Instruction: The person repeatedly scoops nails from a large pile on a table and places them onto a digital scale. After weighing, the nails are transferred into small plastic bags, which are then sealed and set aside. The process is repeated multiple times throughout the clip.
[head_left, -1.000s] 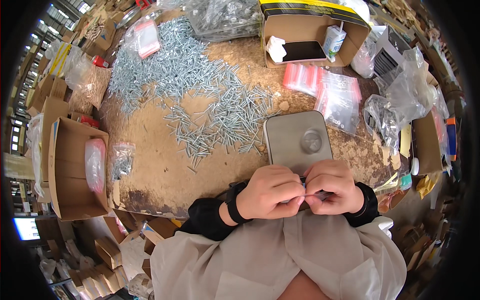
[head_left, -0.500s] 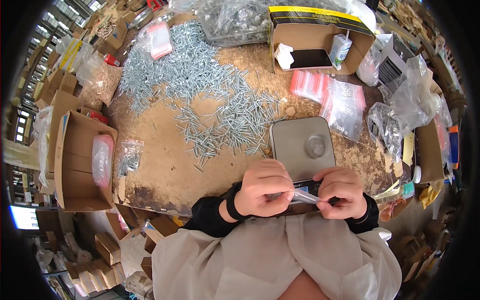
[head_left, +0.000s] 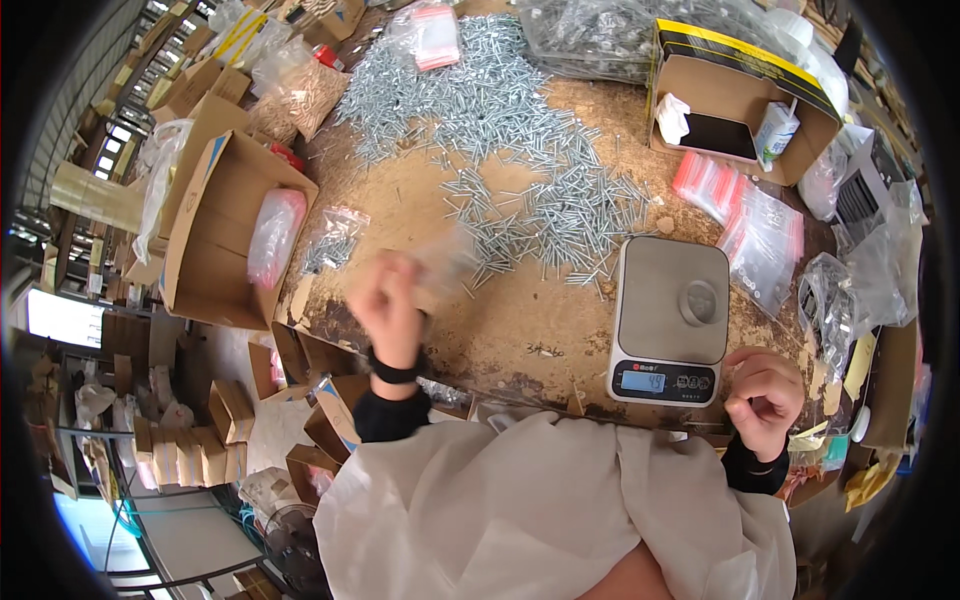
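My left hand [head_left: 388, 305], smeared by motion, is closed on a small clear plastic bag [head_left: 448, 260] over the left part of the table. Whether anything is in that bag is too blurred to tell. To its left lies a small zip bag of screws [head_left: 337, 240]. My right hand [head_left: 766, 396] rests at the table's near edge, its fingers curled in toward the thumb with nothing visible in them. Just left of it stands a digital scale [head_left: 672, 300] with a lit display and a small round clear dish [head_left: 700, 302] on its plate. Beyond spreads a large heap of silver screws [head_left: 560, 200].
An open cardboard box [head_left: 190, 260] at left holds a clear-and-pink bag [head_left: 277, 238]. Red-edged zip bags [head_left: 762, 235] lie right of the scale. A low box [head_left: 690, 85] behind them holds a phone and a drink carton. Crumpled plastic [head_left: 880, 245] lies far right.
My hands have parted. The left has carried the bag leftward, away from the scale; the right has let go of it and moved beside the scale. The whole view has shifted and tilted.
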